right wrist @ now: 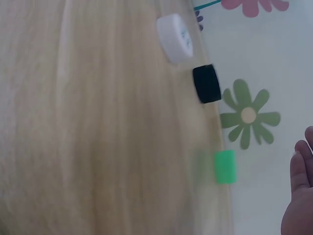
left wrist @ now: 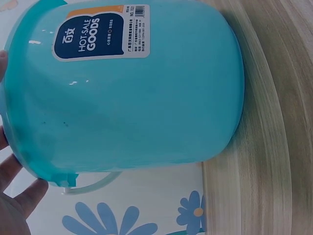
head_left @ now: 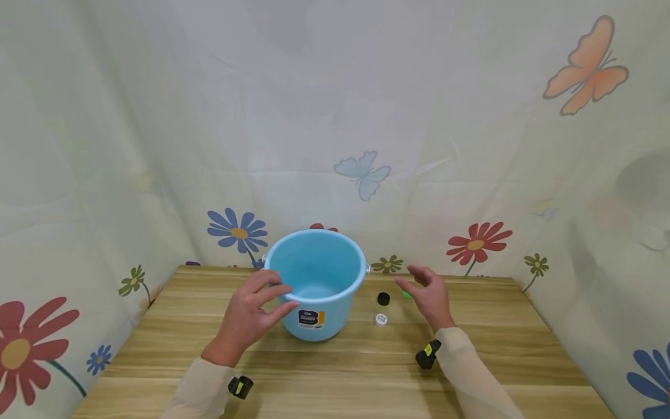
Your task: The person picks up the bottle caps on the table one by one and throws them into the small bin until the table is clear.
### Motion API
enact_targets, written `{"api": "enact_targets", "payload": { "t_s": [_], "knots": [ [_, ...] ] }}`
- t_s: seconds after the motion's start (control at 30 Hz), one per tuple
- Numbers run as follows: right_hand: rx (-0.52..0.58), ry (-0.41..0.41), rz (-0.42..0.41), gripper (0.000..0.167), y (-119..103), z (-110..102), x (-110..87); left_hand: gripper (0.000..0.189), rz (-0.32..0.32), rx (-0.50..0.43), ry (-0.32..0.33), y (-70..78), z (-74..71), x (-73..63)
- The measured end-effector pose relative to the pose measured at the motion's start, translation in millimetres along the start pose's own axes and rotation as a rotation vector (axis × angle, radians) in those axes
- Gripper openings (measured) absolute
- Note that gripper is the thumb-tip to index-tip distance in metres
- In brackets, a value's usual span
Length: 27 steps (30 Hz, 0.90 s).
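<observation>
A light blue bucket (head_left: 314, 311) with a label on its side stands upright on the table, and its visible inside holds nothing. My left hand (head_left: 250, 311) grips the near left part of the rim, thumb outside and fingers over the edge. In the left wrist view, only some fingers (left wrist: 32, 196) show beside the bucket (left wrist: 146, 107). My right hand (head_left: 430, 295) hovers over the table's right half, fingers apart and holding nothing. Nearby lie a black cap (head_left: 384, 298), a white cap (head_left: 381, 319) and a green cap (right wrist: 225, 167), which the hand partly hides in the head view.
The wooden table (head_left: 324, 378) ends at the back against a white curtain (head_left: 293, 116) printed with flowers and butterflies. The bucket's pale handle (left wrist: 95, 183) hangs behind it. Each sleeve carries a small black device near the wrist.
</observation>
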State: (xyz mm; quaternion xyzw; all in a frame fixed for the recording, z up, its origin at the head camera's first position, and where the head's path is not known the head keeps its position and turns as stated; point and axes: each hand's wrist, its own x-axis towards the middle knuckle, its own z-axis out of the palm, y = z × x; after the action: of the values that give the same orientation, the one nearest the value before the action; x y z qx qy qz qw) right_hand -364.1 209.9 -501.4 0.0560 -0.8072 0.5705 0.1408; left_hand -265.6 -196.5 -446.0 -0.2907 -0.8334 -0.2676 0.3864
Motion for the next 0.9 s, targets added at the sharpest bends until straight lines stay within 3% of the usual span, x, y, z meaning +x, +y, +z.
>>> {"api": "enact_targets", "payload": {
  "t_s": [0.17, 0.53, 0.67, 0.9],
  "knots": [
    [-0.018, 0.028, -0.004, 0.06, 12, 1, 2.4, 0.032, 0.004, -0.002, 0.004, -0.6, 0.8, -0.1],
    [-0.042, 0.039, 0.07, 0.067, 27, 4, 3.4, 0.031, 0.003, -0.01, 0.007, -0.8, 0.8, -0.7],
    [-0.048, 0.043, 0.094, 0.063, 31, 7, 5.4, 0.031, -0.004, -0.013, 0.006, -1.0, 0.9, -1.0],
    [-0.15, 0.086, 0.139, 0.053, 36, 10, 9.1, 0.031, 0.004, 0.0, 0.013, -2.7, 2.5, -1.9]
  ]
}}
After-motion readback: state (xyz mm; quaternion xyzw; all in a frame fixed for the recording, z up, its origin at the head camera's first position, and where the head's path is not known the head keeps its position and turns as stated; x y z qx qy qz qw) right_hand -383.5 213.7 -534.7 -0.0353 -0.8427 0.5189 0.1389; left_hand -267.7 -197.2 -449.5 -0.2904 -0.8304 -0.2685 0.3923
